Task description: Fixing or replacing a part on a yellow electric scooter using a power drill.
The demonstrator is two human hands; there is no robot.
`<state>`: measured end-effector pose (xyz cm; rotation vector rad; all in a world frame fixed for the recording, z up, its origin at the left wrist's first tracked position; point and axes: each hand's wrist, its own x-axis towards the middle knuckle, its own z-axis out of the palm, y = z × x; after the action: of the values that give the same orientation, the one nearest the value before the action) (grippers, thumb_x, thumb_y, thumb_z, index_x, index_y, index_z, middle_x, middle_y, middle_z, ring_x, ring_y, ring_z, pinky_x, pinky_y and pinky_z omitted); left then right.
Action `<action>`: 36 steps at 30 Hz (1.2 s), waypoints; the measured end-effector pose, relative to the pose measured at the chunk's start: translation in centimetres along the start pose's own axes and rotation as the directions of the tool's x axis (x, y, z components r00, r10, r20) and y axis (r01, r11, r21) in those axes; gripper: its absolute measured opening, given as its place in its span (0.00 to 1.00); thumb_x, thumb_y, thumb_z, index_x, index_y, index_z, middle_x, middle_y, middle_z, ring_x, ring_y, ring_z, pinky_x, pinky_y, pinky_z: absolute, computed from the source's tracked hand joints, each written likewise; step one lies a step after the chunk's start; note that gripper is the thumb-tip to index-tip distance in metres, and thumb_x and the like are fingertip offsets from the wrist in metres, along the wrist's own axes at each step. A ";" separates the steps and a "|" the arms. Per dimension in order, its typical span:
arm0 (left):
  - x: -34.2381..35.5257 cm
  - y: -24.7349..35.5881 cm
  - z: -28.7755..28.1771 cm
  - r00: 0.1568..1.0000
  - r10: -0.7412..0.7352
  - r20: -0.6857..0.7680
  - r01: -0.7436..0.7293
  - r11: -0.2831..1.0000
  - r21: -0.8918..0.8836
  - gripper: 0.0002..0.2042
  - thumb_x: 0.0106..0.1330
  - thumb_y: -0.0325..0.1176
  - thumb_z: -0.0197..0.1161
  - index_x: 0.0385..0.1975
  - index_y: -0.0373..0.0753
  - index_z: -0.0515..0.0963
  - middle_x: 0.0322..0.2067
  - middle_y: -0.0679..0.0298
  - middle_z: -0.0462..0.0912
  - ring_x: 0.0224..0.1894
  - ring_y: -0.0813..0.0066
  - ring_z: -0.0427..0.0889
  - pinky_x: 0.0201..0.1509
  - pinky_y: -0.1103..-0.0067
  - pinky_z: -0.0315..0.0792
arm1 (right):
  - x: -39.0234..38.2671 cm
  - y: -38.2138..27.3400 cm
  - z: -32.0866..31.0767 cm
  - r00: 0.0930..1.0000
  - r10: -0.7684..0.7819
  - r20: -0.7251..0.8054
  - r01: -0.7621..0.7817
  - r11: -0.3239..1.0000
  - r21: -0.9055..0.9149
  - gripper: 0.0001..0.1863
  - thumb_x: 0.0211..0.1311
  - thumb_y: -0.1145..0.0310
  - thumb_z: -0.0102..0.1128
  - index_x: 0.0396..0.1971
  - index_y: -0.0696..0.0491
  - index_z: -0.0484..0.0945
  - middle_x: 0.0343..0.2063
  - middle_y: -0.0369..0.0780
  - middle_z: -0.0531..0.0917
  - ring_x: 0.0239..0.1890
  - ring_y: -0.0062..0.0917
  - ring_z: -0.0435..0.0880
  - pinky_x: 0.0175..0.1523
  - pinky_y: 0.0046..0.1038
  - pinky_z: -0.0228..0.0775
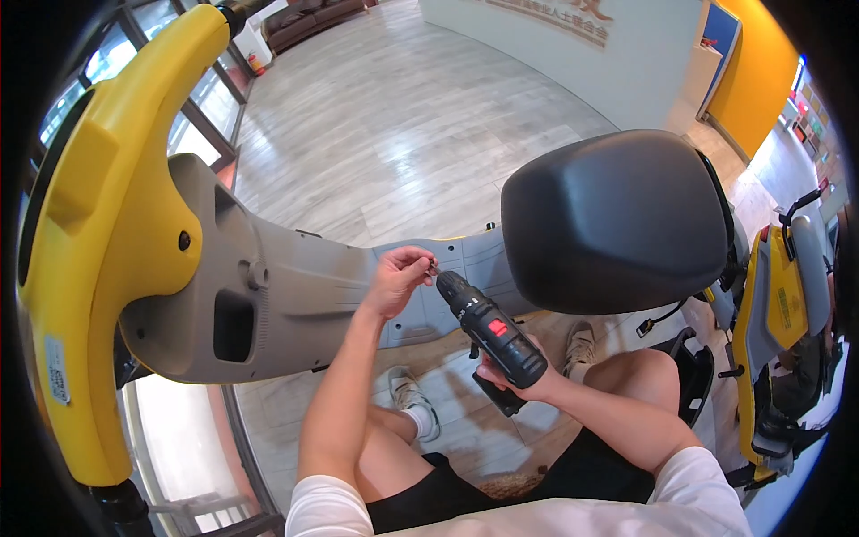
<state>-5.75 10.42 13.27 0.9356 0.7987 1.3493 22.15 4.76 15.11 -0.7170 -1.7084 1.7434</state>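
Observation:
My right hand (528, 374) is wrapped round the grip of a black cordless drill (495, 327) with a red patch on its body. The drill points up and to the left. At its chuck, my left hand (400, 279) pinches a small metal piece (433, 268), a screw or a bit; I cannot tell which. Both hands are above the grey footboard (416, 309) of a yellow and grey scooter. The footboard lies between the front panel (295, 295) and the black seat (617, 219).
The scooter's yellow handlebar cover (116, 179) rises at the left. A yellow and grey scooter body (778, 313) stands at the right, beside a black plastic part (695, 371) and a loose cable (658, 320). A white counter (573, 54) and a brown sofa (309, 20) are farther off.

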 end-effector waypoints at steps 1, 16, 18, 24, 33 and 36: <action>0.0 0.2 -0.3 1.000 -0.004 0.003 0.004 1.000 -0.002 0.06 0.66 0.29 0.62 0.38 0.35 0.79 0.34 0.62 0.82 0.32 0.78 0.79 0.35 0.82 0.75 | 0.0 0.1 0.0 1.000 0.008 0.003 -0.008 1.000 0.018 0.11 0.56 0.70 0.68 0.27 0.53 0.71 0.13 0.31 0.72 0.16 0.15 0.71 0.24 0.23 0.64; 3.0 -15.6 -7.5 0.882 -0.333 -0.333 0.234 0.924 -0.303 0.08 0.67 0.28 0.60 0.43 0.33 0.77 0.38 0.60 0.82 0.40 0.74 0.81 0.46 0.79 0.78 | 7.2 7.6 2.2 0.867 0.445 -0.223 -0.433 0.895 0.105 0.08 0.52 0.75 0.66 0.28 0.57 0.73 0.14 0.33 0.74 0.14 0.17 0.74 0.20 0.23 0.64; 3.7 -17.9 -6.9 0.858 -0.351 -0.375 0.234 0.917 -0.324 0.09 0.68 0.28 0.60 0.43 0.32 0.76 0.39 0.59 0.82 0.41 0.73 0.82 0.47 0.79 0.78 | 8.1 8.9 1.5 0.834 0.507 -0.218 -0.499 0.862 0.095 0.09 0.49 0.74 0.66 0.27 0.58 0.74 0.15 0.36 0.76 0.14 0.20 0.75 0.22 0.25 0.66; 8.1 -19.4 -9.4 0.781 -0.418 -0.464 0.337 0.908 -0.251 0.11 0.67 0.31 0.62 0.43 0.32 0.77 0.36 0.59 0.82 0.35 0.72 0.83 0.40 0.75 0.80 | 12.4 12.4 0.4 0.906 0.283 -0.315 -0.344 0.925 -0.160 0.12 0.45 0.71 0.66 0.30 0.60 0.78 0.17 0.41 0.79 0.17 0.24 0.80 0.25 0.28 0.69; 13.5 -16.8 -10.4 0.767 -0.466 -0.442 0.468 0.877 -0.113 0.06 0.59 0.29 0.67 0.33 0.35 0.81 0.28 0.62 0.82 0.25 0.72 0.81 0.26 0.73 0.77 | 19.4 7.5 -1.2 0.784 0.602 -0.154 -0.569 0.795 0.210 0.14 0.57 0.63 0.66 0.29 0.59 0.76 0.15 0.36 0.74 0.13 0.20 0.72 0.17 0.26 0.64; 15.5 -16.6 -9.2 0.749 -0.403 -0.526 0.494 0.868 0.038 0.06 0.55 0.29 0.69 0.19 0.37 0.81 0.19 0.64 0.77 0.18 0.74 0.74 0.18 0.74 0.66 | 20.2 7.7 -2.3 0.760 0.625 -0.175 -0.598 0.779 0.185 0.15 0.58 0.60 0.66 0.30 0.57 0.76 0.17 0.34 0.72 0.14 0.20 0.72 0.17 0.26 0.66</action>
<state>-5.62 26.86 -4.85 0.4570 1.4702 1.1009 9.73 21.10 7.81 -1.4911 -1.2658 2.0581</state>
